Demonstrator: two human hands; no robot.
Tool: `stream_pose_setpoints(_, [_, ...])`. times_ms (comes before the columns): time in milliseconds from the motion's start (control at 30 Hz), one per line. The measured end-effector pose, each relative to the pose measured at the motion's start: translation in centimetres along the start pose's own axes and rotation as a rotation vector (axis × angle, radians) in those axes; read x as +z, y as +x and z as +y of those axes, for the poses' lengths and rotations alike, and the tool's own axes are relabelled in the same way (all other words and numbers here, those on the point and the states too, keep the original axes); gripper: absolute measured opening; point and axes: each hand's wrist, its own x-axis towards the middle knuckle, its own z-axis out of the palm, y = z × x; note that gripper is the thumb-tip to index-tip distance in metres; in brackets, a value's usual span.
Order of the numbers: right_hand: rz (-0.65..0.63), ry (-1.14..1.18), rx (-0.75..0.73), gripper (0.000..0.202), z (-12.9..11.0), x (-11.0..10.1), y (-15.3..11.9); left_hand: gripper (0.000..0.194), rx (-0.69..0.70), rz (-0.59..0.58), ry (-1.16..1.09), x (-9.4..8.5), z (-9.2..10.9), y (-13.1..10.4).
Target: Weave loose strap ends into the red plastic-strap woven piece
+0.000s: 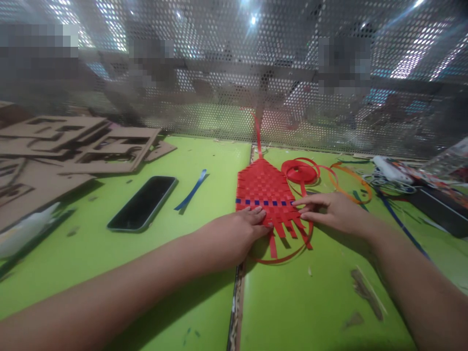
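A red woven piece [262,180] lies on the green table, with one row of blue squares across it and loose red strips fanning out at its near end. My left hand [239,234] rests flat on its lower left part, fingers stretched over the strips. At the right edge, by the end of the blue row, my right hand [329,212] has its thumb and forefinger close to the weave; whether they pinch a strip is too small to tell. A roll of red strip [300,172] lies just behind the right hand, and a red loop curves round the near end.
Left of the weave are a short blue strip [192,190], a phone [143,204], cut cardboard sheets [117,148] and a glue bottle [27,231]. Cables, an orange strip [360,183] and a black box [440,209] lie right. A perforated metal screen [219,97] stands behind.
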Motion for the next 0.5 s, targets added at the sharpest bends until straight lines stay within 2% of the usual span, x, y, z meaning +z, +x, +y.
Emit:
stream_pose_setpoints(100, [0.014, 0.000, 0.037, 0.036, -0.1, 0.1, -0.2, 0.059, 0.007, 0.008, 0.015, 0.1, -0.1, -0.1])
stream_pose_setpoints(267, [0.025, -0.019, -0.027, 0.021, -0.9, 0.4, -0.2, 0.056, 0.004, 0.026, -0.031, 0.2, -0.1, -0.1])
stream_pose_setpoints(367, [0.035, -0.098, -0.066, 0.012, -1.6, 0.9, 0.0, 0.057, -0.001, 0.009, -0.014, 0.1, 0.0, -0.1])
stream_pose_setpoints(500, [0.073, -0.212, -0.026, 0.009, -2.5, 1.6, 0.3, 0.053, 0.019, 0.034, -0.017, 0.1, 0.0, -0.1])
